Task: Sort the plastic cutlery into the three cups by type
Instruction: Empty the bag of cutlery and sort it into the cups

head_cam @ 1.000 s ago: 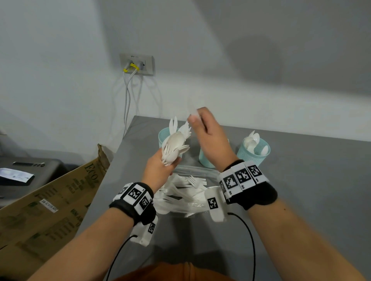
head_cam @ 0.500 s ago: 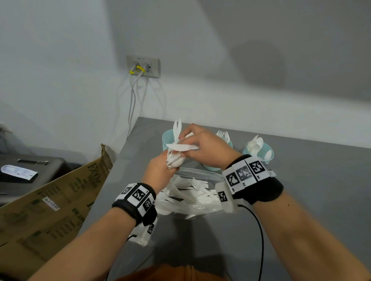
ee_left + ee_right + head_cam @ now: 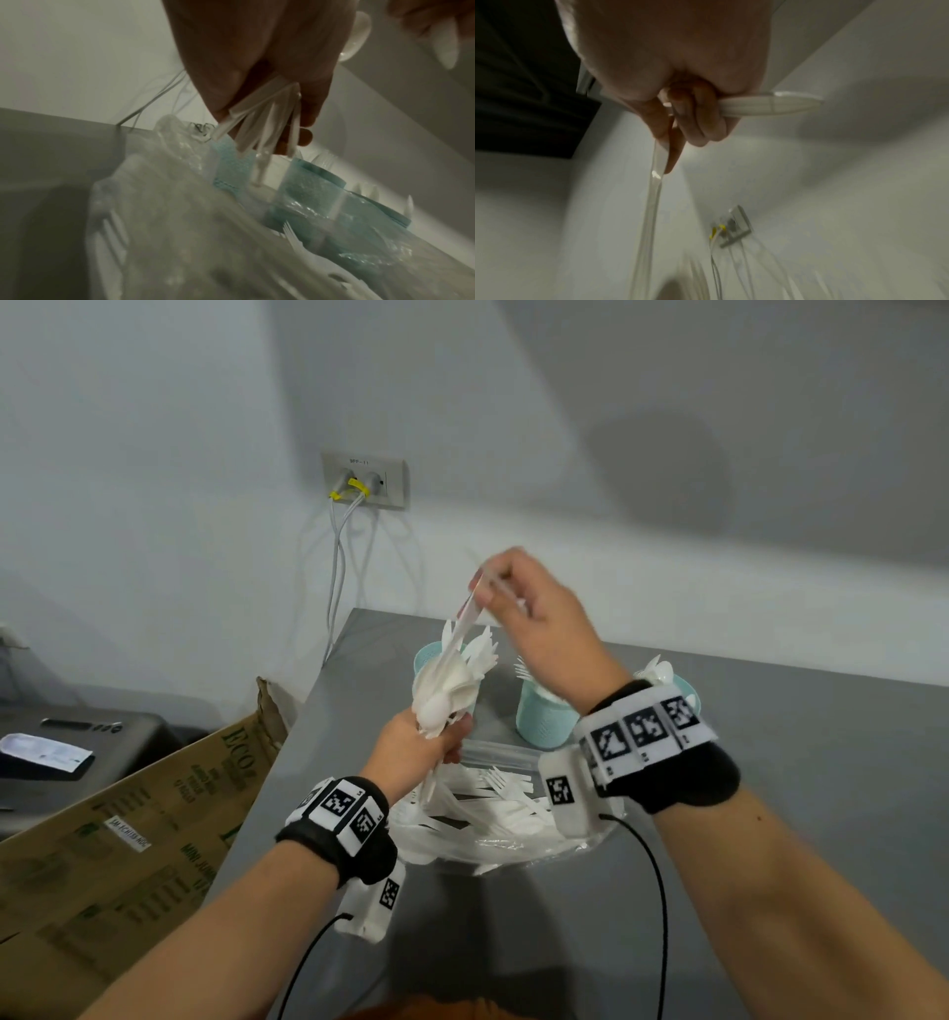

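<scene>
My left hand (image 3: 441, 742) grips a bundle of white plastic cutlery (image 3: 449, 680) upright above the table; the left wrist view shows the handles (image 3: 264, 121) fanning out below the fist. My right hand (image 3: 488, 590) is raised above the bundle and pinches a long white piece (image 3: 462, 626) whose lower end still meets the bundle. In the right wrist view a second white piece (image 3: 770, 103) lies across that hand's curled fingers (image 3: 700, 125). Three teal cups stand behind: the left cup (image 3: 426, 660), the middle cup (image 3: 544, 719) with forks, and the right cup (image 3: 685, 690) with spoons.
A clear plastic bag (image 3: 493, 814) with several loose forks and other cutlery lies on the grey table (image 3: 770, 814) under my wrists. A cardboard box (image 3: 154, 814) stands off the table's left edge. Cables hang from a wall socket (image 3: 364, 480) behind.
My right hand has risen from the bundle, drawing one white piece upward out of it. The left hand keeps its hold on the bundle in about the same place.
</scene>
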`<state>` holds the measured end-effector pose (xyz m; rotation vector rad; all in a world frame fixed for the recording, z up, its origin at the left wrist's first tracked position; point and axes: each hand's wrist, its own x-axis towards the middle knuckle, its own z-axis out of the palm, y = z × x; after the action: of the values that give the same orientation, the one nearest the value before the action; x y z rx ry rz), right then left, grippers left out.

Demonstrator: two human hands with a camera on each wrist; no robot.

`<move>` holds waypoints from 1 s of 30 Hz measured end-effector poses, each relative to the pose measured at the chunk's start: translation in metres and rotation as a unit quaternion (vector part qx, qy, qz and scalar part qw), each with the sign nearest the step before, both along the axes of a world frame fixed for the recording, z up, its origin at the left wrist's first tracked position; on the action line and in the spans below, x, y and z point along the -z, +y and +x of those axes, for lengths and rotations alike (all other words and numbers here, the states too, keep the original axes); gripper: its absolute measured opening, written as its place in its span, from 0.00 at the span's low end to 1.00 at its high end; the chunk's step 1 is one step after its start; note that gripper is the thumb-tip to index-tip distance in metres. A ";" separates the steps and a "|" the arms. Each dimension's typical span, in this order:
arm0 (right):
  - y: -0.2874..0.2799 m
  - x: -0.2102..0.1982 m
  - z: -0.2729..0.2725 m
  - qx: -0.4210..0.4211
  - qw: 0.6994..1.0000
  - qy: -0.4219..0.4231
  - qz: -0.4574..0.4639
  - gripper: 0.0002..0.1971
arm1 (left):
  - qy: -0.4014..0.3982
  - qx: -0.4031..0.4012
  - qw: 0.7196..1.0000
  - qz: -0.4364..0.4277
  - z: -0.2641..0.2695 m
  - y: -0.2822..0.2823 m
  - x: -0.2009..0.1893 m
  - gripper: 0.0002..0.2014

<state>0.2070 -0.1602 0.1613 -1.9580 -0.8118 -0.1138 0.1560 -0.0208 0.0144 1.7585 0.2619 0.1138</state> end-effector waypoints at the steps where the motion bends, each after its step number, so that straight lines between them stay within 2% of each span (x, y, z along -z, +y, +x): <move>1: -0.002 -0.012 0.002 0.023 0.999 -0.020 0.042 0.03 | 0.003 -0.009 1.000 -0.016 0.000 0.003 0.001 0.12; 3: -0.006 -0.031 0.010 0.086 0.989 -0.068 0.095 0.03 | 0.001 -0.028 0.999 -0.027 0.000 0.009 0.001 0.10; 4: -0.006 -0.033 0.016 0.116 0.985 -0.084 0.092 0.03 | -0.002 -0.039 0.999 -0.038 0.000 0.013 0.002 0.10; 7: 0.005 -0.009 0.033 0.162 0.983 -0.073 -0.054 0.06 | -0.015 -0.066 0.993 -0.099 0.000 0.021 0.000 0.10; 10: 0.017 0.041 0.044 0.150 0.967 -0.036 -0.201 0.09 | -0.043 -0.050 0.989 -0.131 0.001 0.023 -0.008 0.04; 12: 0.022 0.065 0.051 0.134 0.957 -0.011 -0.259 0.11 | -0.063 -0.036 0.986 -0.148 0.002 0.024 -0.012 0.03; 15: 0.027 0.077 0.058 0.132 0.941 0.013 -0.311 0.12 | -0.068 -0.039 0.986 -0.150 0.004 0.028 -0.015 0.04; 18: 0.033 0.069 0.061 0.136 0.957 0.028 -0.253 0.16 | -0.064 -0.049 0.983 -0.166 0.006 0.032 -0.016 0.04; 21: 0.039 0.050 0.064 0.137 0.984 0.003 -0.117 0.19 | -0.067 -0.046 0.980 -0.180 0.008 0.037 -0.018 0.06; 24: 0.044 0.036 0.066 0.144 0.988 -0.053 -0.028 0.18 | -0.072 -0.036 0.982 -0.171 0.008 0.040 -0.024 0.06; 26: 0.046 0.038 0.067 0.113 0.993 -0.029 0.033 0.16 | -0.075 -0.036 0.979 -0.185 0.008 0.040 -0.026 0.06; 28: 0.047 0.051 0.067 0.096 0.994 0.006 0.047 0.14 | -0.074 -0.033 0.974 -0.212 0.008 0.040 -0.026 0.07; 30: 0.047 0.069 0.069 0.106 0.994 0.030 0.011 0.11 | -0.070 -0.017 0.971 -0.228 0.008 0.039 -0.025 0.09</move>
<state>0.2764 -0.1129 0.0919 -2.0120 -0.5607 -0.1881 0.1638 0.0185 0.0399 1.2835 0.1973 0.1857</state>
